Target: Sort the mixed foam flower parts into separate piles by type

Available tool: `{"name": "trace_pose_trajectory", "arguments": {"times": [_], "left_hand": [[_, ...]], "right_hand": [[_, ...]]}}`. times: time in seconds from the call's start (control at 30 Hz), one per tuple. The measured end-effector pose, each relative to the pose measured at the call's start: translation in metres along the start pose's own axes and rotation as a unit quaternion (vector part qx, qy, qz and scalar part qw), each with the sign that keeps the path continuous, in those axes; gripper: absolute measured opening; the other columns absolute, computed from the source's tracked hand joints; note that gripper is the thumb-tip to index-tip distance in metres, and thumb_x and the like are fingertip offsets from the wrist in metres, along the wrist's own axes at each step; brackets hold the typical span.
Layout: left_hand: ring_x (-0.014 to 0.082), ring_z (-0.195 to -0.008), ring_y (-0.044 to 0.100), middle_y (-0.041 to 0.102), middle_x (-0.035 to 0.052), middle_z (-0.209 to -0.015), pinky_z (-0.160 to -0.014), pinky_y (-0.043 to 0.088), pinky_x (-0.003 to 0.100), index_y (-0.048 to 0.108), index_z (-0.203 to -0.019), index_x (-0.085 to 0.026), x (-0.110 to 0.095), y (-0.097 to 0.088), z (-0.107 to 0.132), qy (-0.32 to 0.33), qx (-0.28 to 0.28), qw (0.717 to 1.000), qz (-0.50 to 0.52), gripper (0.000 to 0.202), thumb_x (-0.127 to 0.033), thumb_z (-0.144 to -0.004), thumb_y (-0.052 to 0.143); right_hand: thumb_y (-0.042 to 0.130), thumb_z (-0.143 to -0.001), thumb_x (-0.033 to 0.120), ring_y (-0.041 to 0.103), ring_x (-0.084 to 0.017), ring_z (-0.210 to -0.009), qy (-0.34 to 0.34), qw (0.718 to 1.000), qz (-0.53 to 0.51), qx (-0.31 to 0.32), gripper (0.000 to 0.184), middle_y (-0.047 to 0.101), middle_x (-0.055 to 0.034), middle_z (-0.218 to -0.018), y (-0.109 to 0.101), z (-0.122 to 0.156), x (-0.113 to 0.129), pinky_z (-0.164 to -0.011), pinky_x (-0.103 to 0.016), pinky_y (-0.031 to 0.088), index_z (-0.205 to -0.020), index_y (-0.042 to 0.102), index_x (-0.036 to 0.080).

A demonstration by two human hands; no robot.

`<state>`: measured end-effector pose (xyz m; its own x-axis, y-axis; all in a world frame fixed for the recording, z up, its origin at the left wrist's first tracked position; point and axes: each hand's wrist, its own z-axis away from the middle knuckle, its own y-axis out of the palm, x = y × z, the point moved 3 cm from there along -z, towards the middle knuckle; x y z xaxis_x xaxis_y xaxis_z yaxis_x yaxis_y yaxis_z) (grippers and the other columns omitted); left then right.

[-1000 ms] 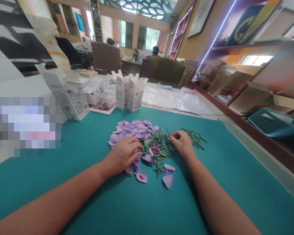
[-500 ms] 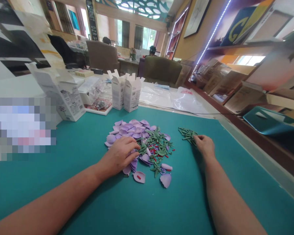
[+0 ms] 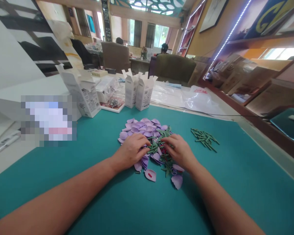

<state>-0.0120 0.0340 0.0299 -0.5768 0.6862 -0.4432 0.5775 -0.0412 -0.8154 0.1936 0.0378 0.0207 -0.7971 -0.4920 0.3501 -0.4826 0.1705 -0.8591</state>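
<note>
A heap of lilac plastic petals (image 3: pixel 147 125) lies on the green mat, mixed with green leaf pieces (image 3: pixel 165 132) and small red and purple parts. At its near left side, my left hand (image 3: pixel 131 150) has thumb and fingers closed around several thin green sticks (image 3: pixel 152 149). My right hand (image 3: pixel 182 153) reaches into the heap's right side from above, its fingers bent and parted from the thumb over the leaf pieces. Further right, a separate pile of green sticks (image 3: pixel 204 139) rests on the mat. One petal with a red piece on it (image 3: pixel 150 175) lies in front.
White open-topped cartons (image 3: pixel 144 93) stand behind the mat (image 3: pixel 107 195). Another carton (image 3: pixel 84 94) is at the left, beside a tray (image 3: pixel 114 106) with bagged parts. Plastic bags (image 3: pixel 196 99) lie at the back. Two people sit far off behind chairs.
My right hand has left the green stick pile and moved left to the heap, leaving the sticks spread on the mat. My left hand stays at the heap. The view has shifted left.
</note>
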Motion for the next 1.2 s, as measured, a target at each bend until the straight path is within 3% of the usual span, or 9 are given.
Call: {"name": "trace_pose_trajectory", "arguments": {"times": [0.23,0.43,0.87,1.03,1.2], "left_hand": [[0.0212,-0.096,0.054,0.062,0.0062,-0.098,-0.088,0.042,0.036,0.063,-0.093,-0.018,0.0,0.003,0.0,0.002,-0.001,1.0,0.0,0.014,-0.026,-0.089,0.053],[0.0211,-0.094,0.054,0.063,0.0064,-0.097,-0.086,0.042,0.036,0.064,-0.092,-0.017,-0.001,0.003,0.0,0.005,0.002,1.0,-0.002,0.013,-0.024,-0.088,0.054],[0.0212,-0.096,0.054,0.063,0.006,-0.098,-0.088,0.042,0.036,0.063,-0.092,-0.019,-0.001,0.001,0.001,0.008,-0.006,1.0,0.008,0.012,-0.026,-0.088,0.054],[0.0212,-0.096,0.054,0.063,0.0062,-0.098,-0.087,0.042,0.036,0.063,-0.092,-0.018,-0.001,-0.001,0.0,0.009,-0.007,1.0,0.015,0.012,-0.025,-0.089,0.053],[0.0215,-0.096,0.054,0.063,0.0061,-0.099,-0.086,0.041,0.036,0.063,-0.091,-0.017,0.0,-0.001,-0.001,0.013,-0.008,1.0,0.017,0.011,-0.023,-0.088,0.054]], "right_hand": [[0.042,-0.094,0.018,0.054,-0.023,-0.09,-0.078,0.992,0.087,0.052,0.033,0.065,-0.0088,-0.1,0.022,-0.002,0.022,-0.083,-0.036,0.043,-0.119,0.063,0.022],[0.044,-0.093,0.016,0.053,-0.023,-0.087,-0.082,0.988,0.116,0.057,0.027,0.063,-0.0087,-0.093,0.026,-0.002,0.023,-0.081,-0.035,0.042,-0.109,0.066,0.021],[0.05,-0.086,0.015,0.055,-0.019,-0.087,-0.007,0.993,-0.114,0.023,0.013,0.062,-0.005,-0.089,0.014,0.001,0.012,-0.078,-0.033,0.044,-0.088,0.061,0.022],[0.051,-0.084,0.031,0.057,-0.018,-0.075,0.097,0.978,-0.184,0.012,0.015,0.064,-0.0023,-0.08,-0.006,0.001,-0.015,-0.068,-0.031,0.044,-0.085,0.063,0.022],[0.057,-0.072,0.043,0.054,-0.016,-0.063,0.245,0.936,-0.216,-0.131,0.026,0.061,-0.0005,-0.068,-0.037,0.011,-0.087,-0.06,-0.029,0.043,-0.08,0.063,0.019]]}}
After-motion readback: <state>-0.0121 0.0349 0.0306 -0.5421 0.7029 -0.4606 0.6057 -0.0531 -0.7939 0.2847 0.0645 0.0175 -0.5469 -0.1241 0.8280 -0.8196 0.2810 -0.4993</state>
